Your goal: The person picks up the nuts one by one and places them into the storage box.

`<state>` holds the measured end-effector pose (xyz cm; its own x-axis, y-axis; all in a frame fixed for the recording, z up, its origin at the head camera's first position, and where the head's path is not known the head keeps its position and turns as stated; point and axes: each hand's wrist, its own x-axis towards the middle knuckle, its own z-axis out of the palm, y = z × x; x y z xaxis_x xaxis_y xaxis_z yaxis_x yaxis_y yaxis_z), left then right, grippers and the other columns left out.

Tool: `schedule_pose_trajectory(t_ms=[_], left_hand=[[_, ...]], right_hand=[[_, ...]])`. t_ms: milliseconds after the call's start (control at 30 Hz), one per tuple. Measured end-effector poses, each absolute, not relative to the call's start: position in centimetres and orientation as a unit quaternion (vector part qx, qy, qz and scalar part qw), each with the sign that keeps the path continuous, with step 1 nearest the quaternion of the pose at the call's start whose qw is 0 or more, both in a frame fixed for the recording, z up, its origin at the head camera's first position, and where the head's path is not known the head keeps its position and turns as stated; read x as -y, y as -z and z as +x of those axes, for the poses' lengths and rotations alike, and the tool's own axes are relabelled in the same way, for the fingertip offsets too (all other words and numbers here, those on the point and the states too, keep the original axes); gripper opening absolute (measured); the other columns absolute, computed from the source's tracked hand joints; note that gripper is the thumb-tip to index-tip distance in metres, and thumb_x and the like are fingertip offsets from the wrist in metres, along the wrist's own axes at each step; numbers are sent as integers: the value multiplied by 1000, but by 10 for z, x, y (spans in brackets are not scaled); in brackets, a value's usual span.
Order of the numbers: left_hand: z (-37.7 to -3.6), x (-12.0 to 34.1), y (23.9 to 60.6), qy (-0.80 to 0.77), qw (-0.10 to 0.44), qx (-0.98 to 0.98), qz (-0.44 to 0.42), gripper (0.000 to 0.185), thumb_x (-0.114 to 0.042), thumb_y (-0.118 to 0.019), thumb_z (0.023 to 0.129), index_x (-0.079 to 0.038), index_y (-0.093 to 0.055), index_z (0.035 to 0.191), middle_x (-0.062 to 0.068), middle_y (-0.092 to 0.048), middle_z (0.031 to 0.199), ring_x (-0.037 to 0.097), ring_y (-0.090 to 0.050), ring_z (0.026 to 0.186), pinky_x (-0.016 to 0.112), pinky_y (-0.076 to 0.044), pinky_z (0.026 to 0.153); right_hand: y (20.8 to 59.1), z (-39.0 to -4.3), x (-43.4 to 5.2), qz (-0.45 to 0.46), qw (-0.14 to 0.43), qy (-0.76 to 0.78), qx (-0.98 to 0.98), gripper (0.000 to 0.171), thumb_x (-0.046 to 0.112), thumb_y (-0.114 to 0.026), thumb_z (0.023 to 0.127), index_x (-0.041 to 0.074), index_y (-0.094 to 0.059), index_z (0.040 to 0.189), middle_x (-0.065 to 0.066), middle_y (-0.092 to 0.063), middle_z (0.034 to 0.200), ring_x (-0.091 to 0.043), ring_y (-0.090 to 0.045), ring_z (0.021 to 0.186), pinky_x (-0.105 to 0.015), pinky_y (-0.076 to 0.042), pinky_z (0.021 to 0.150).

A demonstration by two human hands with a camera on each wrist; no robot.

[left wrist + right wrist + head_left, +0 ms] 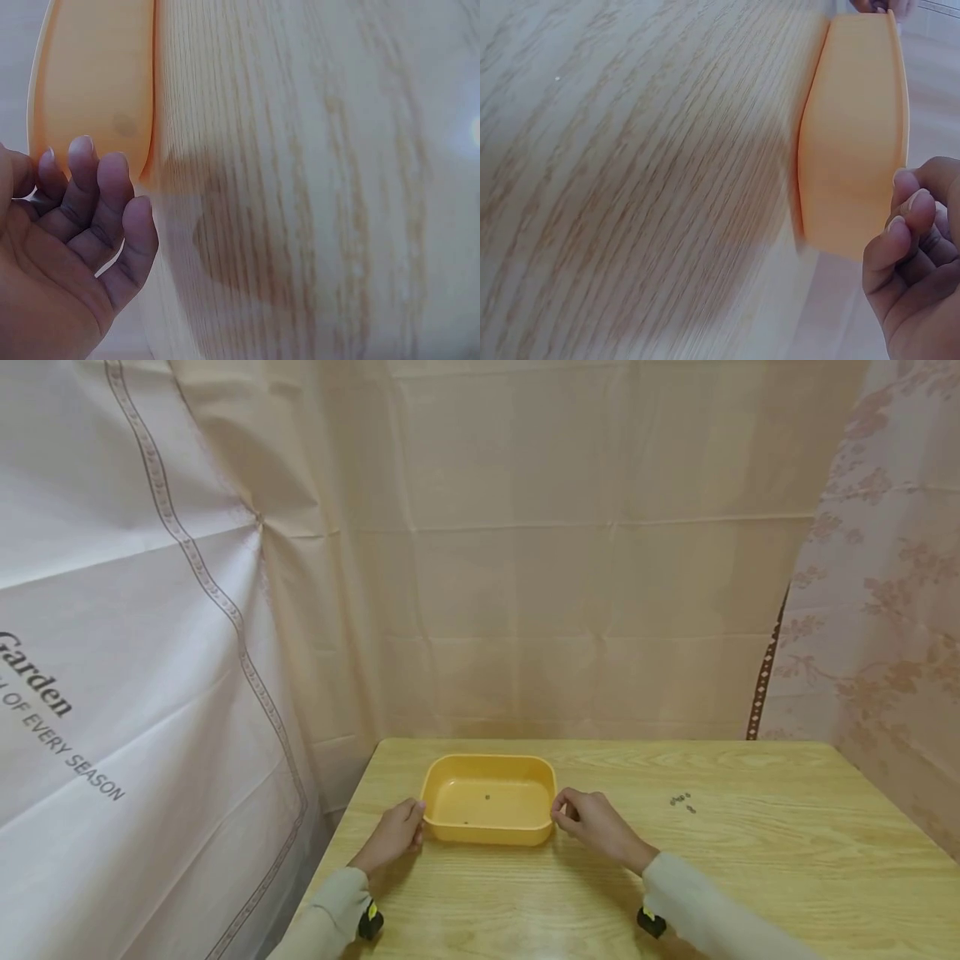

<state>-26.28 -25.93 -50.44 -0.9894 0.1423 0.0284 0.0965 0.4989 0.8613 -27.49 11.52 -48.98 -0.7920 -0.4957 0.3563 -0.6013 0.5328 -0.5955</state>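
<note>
A yellow-orange plastic tray (488,833) stands on the wooden table (750,860), with a small dark speck (487,797) or two on its floor. My left hand (397,835) rests beside the tray's left end, its relaxed fingers (97,187) against the tray's outer wall (90,82). At the tray's right end sits my right hand (592,822). Its fingers (907,206) are loosely curled next to the tray's rim (855,135) and hold nothing that I can see.
Several tiny dark bits (681,799) lie on the table to the right of the tray. Cloth curtains (562,568) hang close around the table's back and sides. The table's left edge (330,852) runs just beside my left hand.
</note>
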Motion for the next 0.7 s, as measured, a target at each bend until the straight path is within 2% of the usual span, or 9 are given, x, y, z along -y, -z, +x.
schedule_pose_trajectory(t_ms=[200, 400, 700], left_hand=[[-263, 260, 504, -492, 22, -868, 72, 36, -25, -38, 115, -1, -52, 93, 4, -54, 71, 15, -51, 61, 27, -49, 56], [-264, 260, 504, -491, 23, -868, 72, 35, -25, -38, 115, -2, -52, 92, 5, -56, 71, 15, -51, 60, 26, -48, 55], [-266, 261, 505, -491, 25, -868, 70, 36, -26, -38, 115, -2, -53, 92, 5, -56, 71, 15, -52, 61, 27, -49, 56]], right_hand=[[491, -277, -113, 312, 67, -360, 876, 9, 15, -63, 105, 7, -64, 99, 12, -52, 63, 0, -42, 52, -21, -40, 49], [490, -275, -113, 314, 51, -370, 873, 5, 13, -62, 105, 8, -65, 103, 8, -54, 62, -2, -43, 51, -21, -40, 48], [490, -275, -113, 314, 43, -366, 875, 9, 15, -62, 106, 7, -66, 106, 11, -50, 62, -2, -42, 51, -21, -39, 48]])
